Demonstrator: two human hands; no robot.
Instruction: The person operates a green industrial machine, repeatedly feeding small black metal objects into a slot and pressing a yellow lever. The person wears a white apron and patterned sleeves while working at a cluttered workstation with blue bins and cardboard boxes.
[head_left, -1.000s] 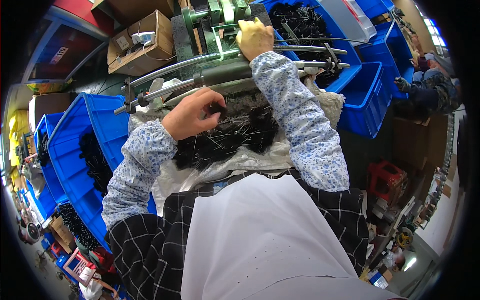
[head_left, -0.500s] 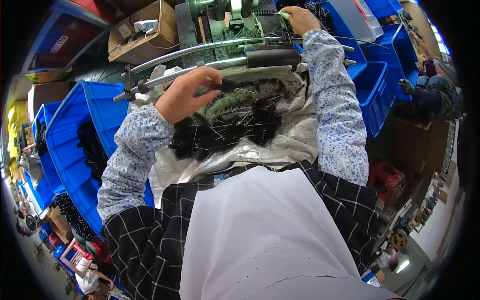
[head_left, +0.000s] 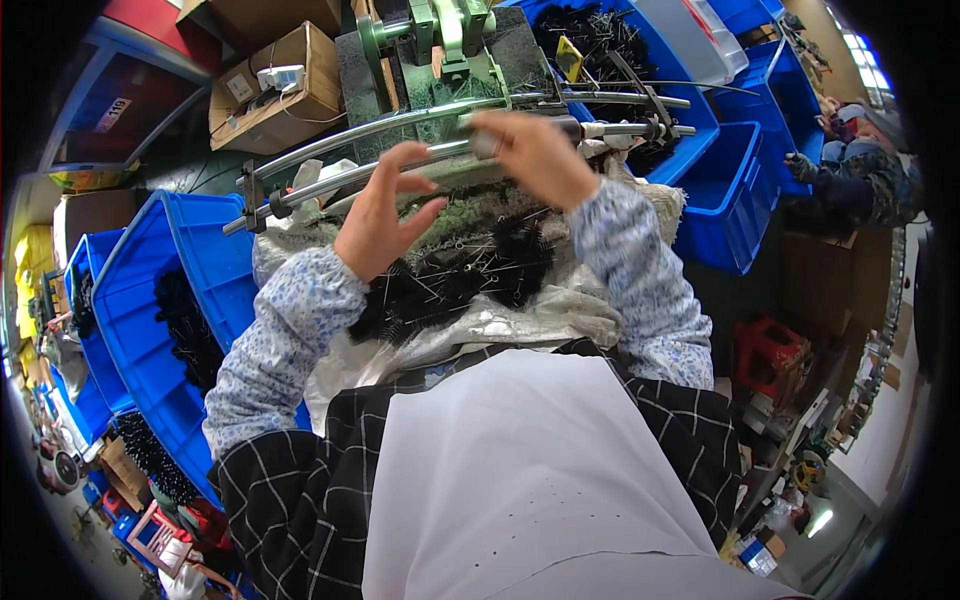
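Note:
My left hand (head_left: 388,215) is raised over the left side of the work area, thumb and fingers apart, and I see nothing between them. My right hand (head_left: 540,158) is over the dark sleeve on the near metal rail (head_left: 350,178); motion smears its fingers, and a pale patch shows at the fingertip. Below both hands, a heap of small black bristle brushes with wire stems and looped ends (head_left: 465,275) lies on a whitish woven sheet (head_left: 500,322) across my lap. Beyond the rails stands a green-grey machine (head_left: 450,60), dusted with black bits.
Blue bins (head_left: 150,320) stand at my left, one holding black brushes. At the right are another blue bin (head_left: 722,215) and a bin piled with black brushes (head_left: 600,40). A cardboard box (head_left: 300,85) sits at the far left. Another person (head_left: 865,180) is at the far right.
My right hand has come from the machine's far right side back to the left and nearer, over the rail. My left hand has shifted slightly right and nearer, its fingers spreading.

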